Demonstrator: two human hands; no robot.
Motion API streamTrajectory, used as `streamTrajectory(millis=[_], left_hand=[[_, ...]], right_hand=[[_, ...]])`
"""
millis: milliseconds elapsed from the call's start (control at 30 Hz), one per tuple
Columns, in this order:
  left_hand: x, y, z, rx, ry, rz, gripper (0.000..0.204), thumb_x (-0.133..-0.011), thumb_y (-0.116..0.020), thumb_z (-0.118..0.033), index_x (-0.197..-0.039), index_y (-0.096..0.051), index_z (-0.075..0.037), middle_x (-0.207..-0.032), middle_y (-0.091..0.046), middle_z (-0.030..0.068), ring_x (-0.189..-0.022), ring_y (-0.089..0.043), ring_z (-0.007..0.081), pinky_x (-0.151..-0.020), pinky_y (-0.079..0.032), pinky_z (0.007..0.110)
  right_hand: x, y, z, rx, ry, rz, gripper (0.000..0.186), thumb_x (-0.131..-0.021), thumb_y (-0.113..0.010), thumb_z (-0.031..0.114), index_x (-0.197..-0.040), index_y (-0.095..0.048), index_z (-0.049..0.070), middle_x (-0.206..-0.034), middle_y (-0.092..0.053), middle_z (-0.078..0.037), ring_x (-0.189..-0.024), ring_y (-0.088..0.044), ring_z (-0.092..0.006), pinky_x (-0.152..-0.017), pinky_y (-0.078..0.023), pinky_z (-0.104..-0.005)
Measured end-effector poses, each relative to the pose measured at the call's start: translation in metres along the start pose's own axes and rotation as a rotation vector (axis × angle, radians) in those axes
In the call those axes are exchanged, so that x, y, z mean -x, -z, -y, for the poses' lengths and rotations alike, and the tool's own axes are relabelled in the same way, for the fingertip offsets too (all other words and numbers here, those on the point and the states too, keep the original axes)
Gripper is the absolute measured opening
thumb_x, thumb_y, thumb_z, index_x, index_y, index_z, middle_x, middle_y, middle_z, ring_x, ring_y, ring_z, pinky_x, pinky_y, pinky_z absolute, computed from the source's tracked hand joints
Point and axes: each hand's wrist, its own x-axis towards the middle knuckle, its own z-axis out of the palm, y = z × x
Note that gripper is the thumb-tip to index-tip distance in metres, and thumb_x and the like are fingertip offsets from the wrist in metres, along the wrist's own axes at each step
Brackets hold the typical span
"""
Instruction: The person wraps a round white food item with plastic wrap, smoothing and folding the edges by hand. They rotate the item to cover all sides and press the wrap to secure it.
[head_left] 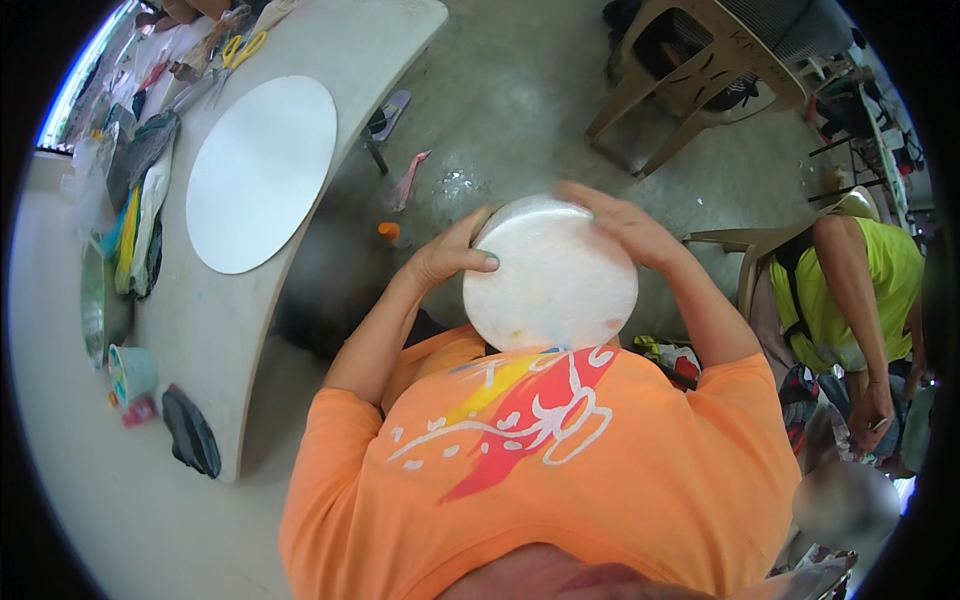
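Note:
A thick, round white disc [550, 280] that looks like foam stands tilted against my lap, in front of my orange shirt. My left hand [452, 250] is closed on its left edge, with the thumb on the face and the fingers hidden behind. My right hand [622, 225] lies over the disc's upper right rim, its fingers stretched along the edge and somewhat blurred. Small faint coloured marks show low on the disc's face.
On the white table [350, 40] at left lie a large white oval board [262, 175], yellow-handled scissors [240, 52], plastic bags and a small tub [132, 373]. An orange-capped bottle [393, 233] stands on the floor. At right are a plastic chair [690, 80] and a person in yellow-green [890, 290].

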Motion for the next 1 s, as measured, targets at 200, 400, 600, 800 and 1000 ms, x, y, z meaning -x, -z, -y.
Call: streamTrajectory(millis=[200, 400, 600, 800, 1000], left_hand=[[-0.006, 0.002, 0.019, 0.046, 0.011, 0.056, 0.083, -0.066, -0.067, -0.044, -0.128, -0.036, 0.002, -0.117, -0.048, 0.0134, -0.109, -0.045, 0.0213, -0.096, -0.034, 0.032], [-0.014, 0.017, 0.062, 0.354, 0.152, -0.4, 0.07, -0.084, -0.047, -0.056, -0.13, -0.038, -0.003, -0.121, -0.048, 0.013, -0.11, -0.046, 0.0229, -0.094, -0.036, 0.038], [0.041, 0.039, 0.062, 0.228, 0.247, -0.619, 0.066, -0.087, -0.039, -0.058, -0.128, -0.041, -0.007, -0.126, -0.045, 0.0161, -0.11, -0.049, 0.023, -0.086, -0.043, 0.035], [0.041, -0.006, 0.074, 0.825, 0.263, -0.381, 0.077, -0.084, -0.043, -0.061, -0.136, -0.027, -0.007, -0.133, -0.035, 0.0226, -0.101, -0.053, 0.0299, -0.079, -0.045, 0.04], [0.019, -0.019, 0.064, 0.846, 0.219, -0.347, 0.08, -0.084, -0.044, -0.059, -0.141, -0.016, -0.011, -0.134, -0.031, 0.023, -0.098, -0.054, 0.0283, -0.078, -0.046, 0.034]], right_hand=[[-0.017, 0.006, -0.01, -0.135, -0.231, 0.213, 0.096, -0.061, -0.068, 0.043, -0.136, -0.028, -0.001, -0.132, -0.04, -0.018, -0.122, -0.039, -0.0242, -0.101, -0.029, -0.0297], [0.011, 0.024, -0.083, -0.469, -0.398, -0.055, 0.083, -0.059, -0.066, 0.034, -0.128, -0.038, -0.003, -0.116, -0.052, -0.018, -0.104, -0.053, -0.0264, -0.09, -0.042, -0.0342], [0.038, 0.041, -0.126, -0.755, -0.455, -0.469, 0.079, -0.064, -0.063, 0.043, -0.123, -0.042, -0.005, -0.109, -0.056, -0.021, -0.097, -0.057, -0.0307, -0.084, -0.048, -0.0406], [0.014, 0.048, -0.129, -0.817, -0.356, -0.456, 0.08, -0.065, -0.06, 0.046, -0.125, -0.041, -0.002, -0.116, -0.054, -0.02, -0.1, -0.056, -0.0327, -0.086, -0.047, -0.0427], [0.009, 0.036, -0.127, -0.752, -0.398, -0.549, 0.079, -0.067, -0.057, 0.049, -0.127, -0.04, 0.0, -0.116, -0.053, -0.018, -0.1, -0.057, -0.0317, -0.086, -0.047, -0.0419]])
